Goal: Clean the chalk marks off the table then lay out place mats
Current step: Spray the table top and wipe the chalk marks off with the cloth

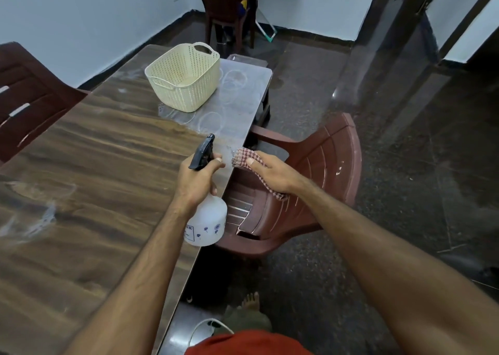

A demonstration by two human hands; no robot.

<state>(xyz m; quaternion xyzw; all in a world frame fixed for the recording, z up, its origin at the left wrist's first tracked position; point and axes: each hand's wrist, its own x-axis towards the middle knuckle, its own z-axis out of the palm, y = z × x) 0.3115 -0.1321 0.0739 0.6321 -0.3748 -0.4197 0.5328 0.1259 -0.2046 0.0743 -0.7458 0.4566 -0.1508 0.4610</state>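
Over the brown wooden desk point(89, 165), the left hand point(195, 182) is gripping a white plastic spray bottle point(207, 223); the right hand point(272, 174) is holding a red checked cloth point(243, 160). Best to spray the white chalk rings point(216, 120) by the cream basket point(183, 76), then wipe firmly.

Up at twelve o'clock a cream perforated basket point(183, 76) with two handle cut-outs stands upright. At three o'clock a reddish-brown plastic armchair point(310, 182) is tucked close in, its back turned out to the speckled dark floor point(405, 192). Nine o'clock, another dark brown chair back point(29, 98) shows at the edge. Far off at twelve, a third chair point(224, 12) stands near the pale wall point(94, 17).
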